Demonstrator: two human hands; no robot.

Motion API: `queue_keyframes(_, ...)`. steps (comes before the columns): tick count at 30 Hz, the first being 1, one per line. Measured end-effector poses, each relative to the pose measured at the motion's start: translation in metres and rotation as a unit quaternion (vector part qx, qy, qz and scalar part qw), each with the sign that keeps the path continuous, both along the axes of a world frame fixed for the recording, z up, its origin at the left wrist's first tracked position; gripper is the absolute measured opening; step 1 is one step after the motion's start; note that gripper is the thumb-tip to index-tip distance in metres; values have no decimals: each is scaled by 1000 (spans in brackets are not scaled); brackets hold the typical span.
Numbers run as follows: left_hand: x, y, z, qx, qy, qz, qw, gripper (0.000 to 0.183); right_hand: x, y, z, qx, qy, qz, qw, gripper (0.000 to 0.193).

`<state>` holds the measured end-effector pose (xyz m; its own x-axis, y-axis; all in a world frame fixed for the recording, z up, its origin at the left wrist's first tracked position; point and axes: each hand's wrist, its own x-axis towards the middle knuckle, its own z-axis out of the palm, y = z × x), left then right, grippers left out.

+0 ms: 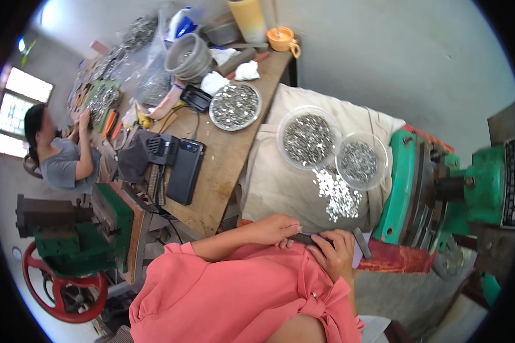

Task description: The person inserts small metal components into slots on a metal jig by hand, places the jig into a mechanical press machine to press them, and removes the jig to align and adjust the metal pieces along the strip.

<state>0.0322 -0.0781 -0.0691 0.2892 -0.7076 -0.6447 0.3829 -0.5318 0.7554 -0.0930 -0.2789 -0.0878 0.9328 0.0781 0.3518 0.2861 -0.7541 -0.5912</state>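
Note:
In front of my body, my left hand [274, 230] closes around one end of a dark, narrow bar-shaped tool [304, 238]. The fingers of my right hand [339, 254] curl over its other end, partly hiding it, and its exact kind cannot be made out. Just past my right hand, a short grey metal bar [361, 243] stands at the edge of the machine's red base. Beyond my hands, a pile of small shiny metal pieces [339, 197] lies on the beige cloth [277, 186]. Two clear round tubs, one left [280, 150] and one right [385, 166], hold more small metal pieces.
A green press [397, 191] stands close on my right. To the left, a wooden table [220, 183] carries a black power bank [185, 171], a bowl [260, 108] of metal pieces and stacked grey pots [189, 54]. Another person [68, 154] sits at the far left, behind a red handwheel machine [66, 311].

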Motion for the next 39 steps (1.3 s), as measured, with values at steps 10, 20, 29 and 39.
queue_keyframes(10,59,33,40,183,-563,-57,804,26,7,9,-1,-3,23,-7,1000,29)
queue_keyframes(20,260,115,72,314,-713,99,620,24,10,8,3,18,32,-17,999,28)
queue_keyframes(29,294,110,57,382,-651,-33,655,15,10,6,3,33,40,-23,998,30)
queue_keyframes(39,266,121,84,240,-703,204,637,12,10,6,3,35,45,-18,998,30)
